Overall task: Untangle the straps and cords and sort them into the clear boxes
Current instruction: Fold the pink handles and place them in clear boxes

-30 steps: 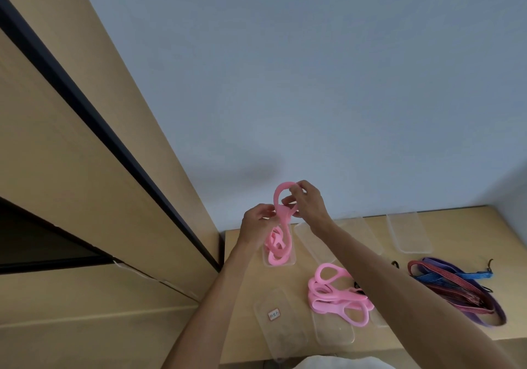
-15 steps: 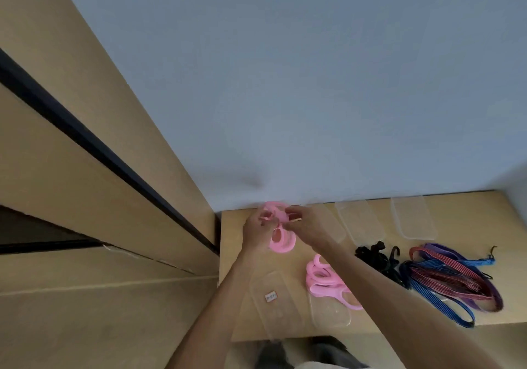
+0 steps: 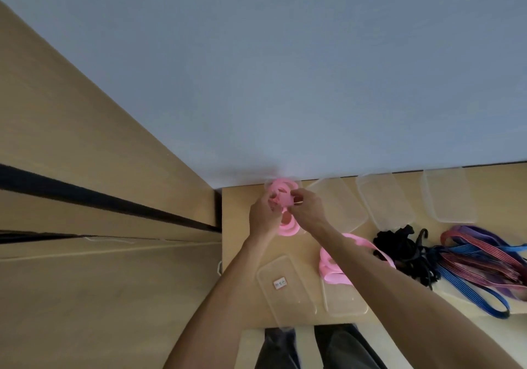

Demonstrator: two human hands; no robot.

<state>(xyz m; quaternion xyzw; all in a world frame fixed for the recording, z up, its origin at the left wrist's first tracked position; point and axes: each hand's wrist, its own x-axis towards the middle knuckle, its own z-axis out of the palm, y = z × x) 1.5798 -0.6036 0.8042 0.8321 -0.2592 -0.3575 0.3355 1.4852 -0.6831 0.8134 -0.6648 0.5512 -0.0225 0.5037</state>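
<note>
Head cam: both hands at far-left clear box (image 3: 296, 184)
L hand (image 3: 263, 214): fingers curled, gripping pink strap (image 3: 281, 196)
R hand (image 3: 309, 207): pinching same strap

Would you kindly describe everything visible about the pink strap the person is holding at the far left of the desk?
The pink strap is a flat, glossy-looking band gathered into loose loops. Both hands hold its upper loops, the left hand and the right hand pinching it from either side. Its lower coils rest in a clear box at the desk's far left corner, against the wall. Motion blur hides finer detail.
</note>
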